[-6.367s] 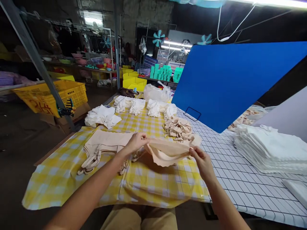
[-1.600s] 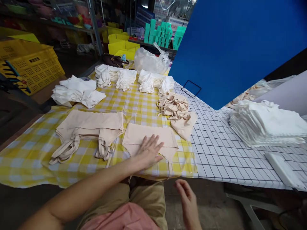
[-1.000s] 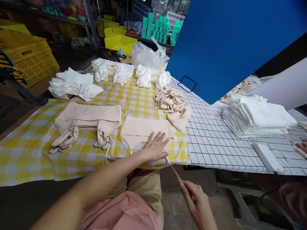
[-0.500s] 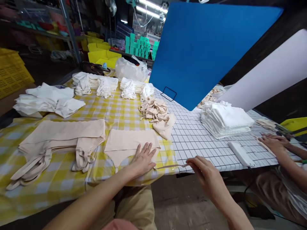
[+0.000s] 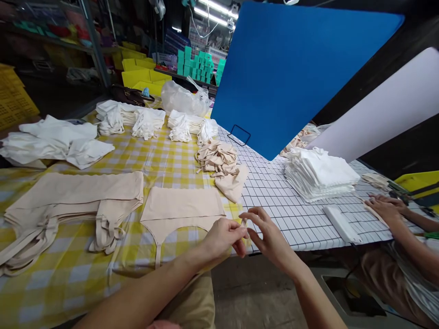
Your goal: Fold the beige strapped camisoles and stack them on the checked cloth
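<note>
Beige garment [image 5: 181, 203]: is lying flat on the yellow-checked cloth [image 5: 171, 160], near the table edge in front of the person, its wavy edge facing away and one thin strap trailing toward the edge at left.
Left hand [image 5: 224, 237]: is reaching across the garment's right corner, thumb and finger pinching a short bit of beige strap [image 5: 244, 224]; the hand is hiding where that strap joins.
Right hand [image 5: 269, 230]: is meeting the left one, thumb and forefinger curving around the strap, other fingers loosely bent; whether they are gripping it, I cannot tell.
Beige stack [image 5: 75, 189]: is lying just left of the garment, straps bunching below.
Beige heap [image 5: 219, 157]: is sitting crumpled beyond the garment's right corner.
White garments [image 5: 130, 116]: are standing in folded piles farther back.
Grid-patterned cloth [image 5: 267, 196]: is covering the right side, bearing a white stack [image 5: 318, 173].
Co-worker's hands [image 5: 387, 212]: are resting on beige fabric at far right.
</note>
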### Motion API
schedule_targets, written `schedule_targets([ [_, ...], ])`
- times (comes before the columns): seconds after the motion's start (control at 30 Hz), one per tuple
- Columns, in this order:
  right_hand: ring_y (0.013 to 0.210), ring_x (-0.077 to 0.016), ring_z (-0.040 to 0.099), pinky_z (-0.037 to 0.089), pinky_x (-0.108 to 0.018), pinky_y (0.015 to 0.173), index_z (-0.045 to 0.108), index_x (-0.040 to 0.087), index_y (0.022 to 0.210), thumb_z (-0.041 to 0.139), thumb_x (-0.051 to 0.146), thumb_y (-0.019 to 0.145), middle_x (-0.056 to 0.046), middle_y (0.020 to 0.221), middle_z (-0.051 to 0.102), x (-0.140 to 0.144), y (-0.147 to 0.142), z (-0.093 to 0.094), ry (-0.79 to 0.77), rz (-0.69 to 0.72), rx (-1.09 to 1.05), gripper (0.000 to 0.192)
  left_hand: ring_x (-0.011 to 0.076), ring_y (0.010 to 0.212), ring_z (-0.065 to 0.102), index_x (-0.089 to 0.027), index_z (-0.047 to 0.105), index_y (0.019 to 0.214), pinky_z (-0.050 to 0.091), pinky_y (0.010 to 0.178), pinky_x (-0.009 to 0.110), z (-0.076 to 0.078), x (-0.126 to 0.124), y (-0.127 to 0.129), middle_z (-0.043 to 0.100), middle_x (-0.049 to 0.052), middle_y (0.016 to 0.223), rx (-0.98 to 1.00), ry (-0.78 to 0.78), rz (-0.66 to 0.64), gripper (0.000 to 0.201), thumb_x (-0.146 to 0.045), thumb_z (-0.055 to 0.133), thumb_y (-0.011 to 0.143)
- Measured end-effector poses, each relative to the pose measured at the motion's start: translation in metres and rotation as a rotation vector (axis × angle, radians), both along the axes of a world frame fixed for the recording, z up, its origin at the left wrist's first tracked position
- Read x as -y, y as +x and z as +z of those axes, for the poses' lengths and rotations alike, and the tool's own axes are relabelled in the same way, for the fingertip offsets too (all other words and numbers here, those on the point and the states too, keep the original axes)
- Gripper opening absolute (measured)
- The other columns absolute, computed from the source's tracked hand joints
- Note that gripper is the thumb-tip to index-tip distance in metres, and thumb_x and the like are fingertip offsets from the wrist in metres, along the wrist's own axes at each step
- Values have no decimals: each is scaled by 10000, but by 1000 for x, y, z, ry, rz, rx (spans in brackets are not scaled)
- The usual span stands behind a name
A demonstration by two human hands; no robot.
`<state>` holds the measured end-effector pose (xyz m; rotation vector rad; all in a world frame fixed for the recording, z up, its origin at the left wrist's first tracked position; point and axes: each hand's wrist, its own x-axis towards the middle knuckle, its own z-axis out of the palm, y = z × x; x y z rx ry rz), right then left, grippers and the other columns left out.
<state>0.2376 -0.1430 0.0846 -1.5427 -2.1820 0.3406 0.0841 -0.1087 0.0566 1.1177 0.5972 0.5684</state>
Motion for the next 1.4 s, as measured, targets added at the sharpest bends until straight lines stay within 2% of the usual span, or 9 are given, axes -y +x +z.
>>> schedule_targets([
  [0.17, 698, -159, 542, 443, -248, 604, 595, 192, 932, 469, 181, 848, -43, 774, 541, -6, -9, -30, 70, 28, 24, 151, 108, 329, 491, -127, 529, 647, 379, 374, 222, -7, -2, -4, 547, -2, 475, -49, -80, -44, 453, -579, 545, 659],
  [0.3, 639, -166, 537, 412, -253, 584, 593, 181, 842, 408, 158, 853, -41, 689, 581, -15, -15, -47, 187, 36, 85, 186, 128, 390, 533, -132, 545, 701, 398, 410, 233, -17, -4, -12, 560, 5, 512, -110, -13, -57, 414, -523, 436, 780],
  [0.47, 639, -144, 572, 415, -226, 584, 571, 190, 854, 379, 113, 807, -33, 724, 629, -25, -26, -60, 130, -31, -88, 212, 193, 849, 577, -157, 607, 852, 440, 776, 324, -41, -31, -45, 630, 49, 878, -619, 778, 262, 121, -187, 495, 818],
  [0.57, 612, -133, 583, 431, -221, 605, 551, 194, 865, 378, 97, 735, -8, 672, 620, -31, -35, -69, 20, -102, -266, 237, 220, 949, 524, -142, 605, 934, 433, 808, 336, -54, -53, -62, 587, 76, 992, -891, 1113, 181, 168, -138, 583, 768],
  [0.77, 693, -159, 626, 453, -248, 647, 528, 187, 852, 392, 126, 657, -20, 699, 644, -47, -50, -84, -183, -186, -538, 246, 208, 829, 546, -110, 609, 792, 457, 657, 299, -66, -69, -66, 593, 84, 832, -1027, 1442, -15, 116, -82, 498, 811],
  [0.87, 618, -153, 588, 420, -238, 592, 565, 183, 731, 413, 157, 674, -14, 635, 626, -57, -57, -82, -187, -207, -402, 165, 207, 824, 546, -111, 617, 799, 455, 640, 296, -67, -70, -64, 597, 82, 820, -1019, 1430, 17, 138, -68, 486, 808],
  [1.03, 576, -142, 539, 380, -234, 549, 620, 176, 653, 430, 174, 685, -30, 658, 632, -72, -67, -75, -111, -141, -207, 193, 185, 891, 516, -166, 652, 798, 447, 733, 291, -68, -74, -67, 592, 44, 886, -920, 1175, 167, 101, -152, 552, 795],
  [1.2, 582, -150, 540, 385, -251, 569, 642, 175, 686, 446, 194, 724, -38, 666, 640, -80, -72, -77, -85, -119, -176, 201, 184, 891, 499, -179, 677, 772, 432, 773, 300, -69, -79, -69, 579, 39, 886, -845, 995, 222, 98, -210, 584, 782],
  [1.4, 619, -157, 530, 378, -261, 589, 640, 164, 704, 445, 178, 696, -46, 694, 648, -84, -76, -79, -110, -184, -299, 195, 183, 841, 507, -168, 672, 730, 427, 736, 289, -75, -84, -67, 581, 37, 820, -809, 964, 241, 116, -221, 582, 779],
])
